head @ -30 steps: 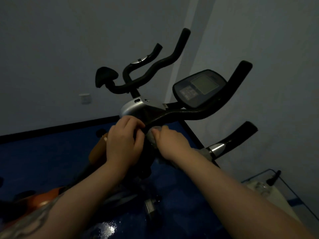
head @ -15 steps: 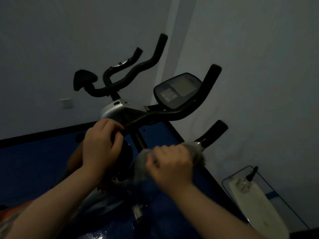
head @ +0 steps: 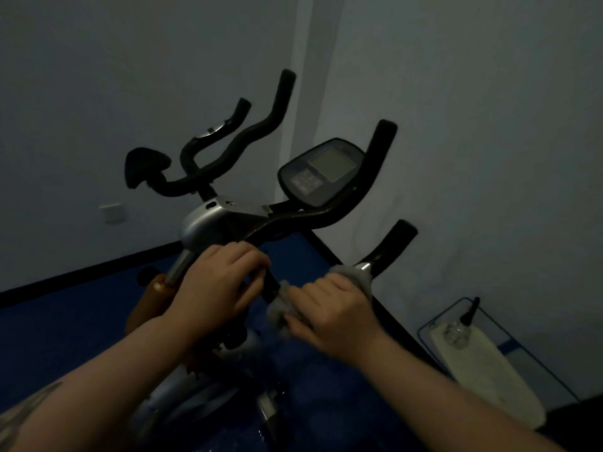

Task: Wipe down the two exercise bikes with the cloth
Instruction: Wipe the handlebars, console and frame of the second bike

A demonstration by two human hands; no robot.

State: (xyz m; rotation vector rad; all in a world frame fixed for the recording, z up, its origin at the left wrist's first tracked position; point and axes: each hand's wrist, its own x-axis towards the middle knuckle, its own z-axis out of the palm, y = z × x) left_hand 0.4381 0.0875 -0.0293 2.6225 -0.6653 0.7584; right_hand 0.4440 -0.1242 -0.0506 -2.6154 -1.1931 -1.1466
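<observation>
The near exercise bike's black handlebar curves across the middle, with its console above. My left hand grips the handlebar's left part near the silver stem housing. My right hand holds a grey cloth wrapped round the lower right handlebar arm; more cloth shows past my knuckles, below the black grip. A second bike's black handlebars and seat stand behind, by the wall.
The floor is dark blue with a wet shine near the bike's base. Grey walls meet in a corner just behind the bikes. A pale flat board with a dark plug lies on the floor at the right. An orange frame part is below my left hand.
My right hand with the cloth slid from the handlebar's centre out along the lower right arm, then partly back toward the middle. My left hand stayed gripping the bar.
</observation>
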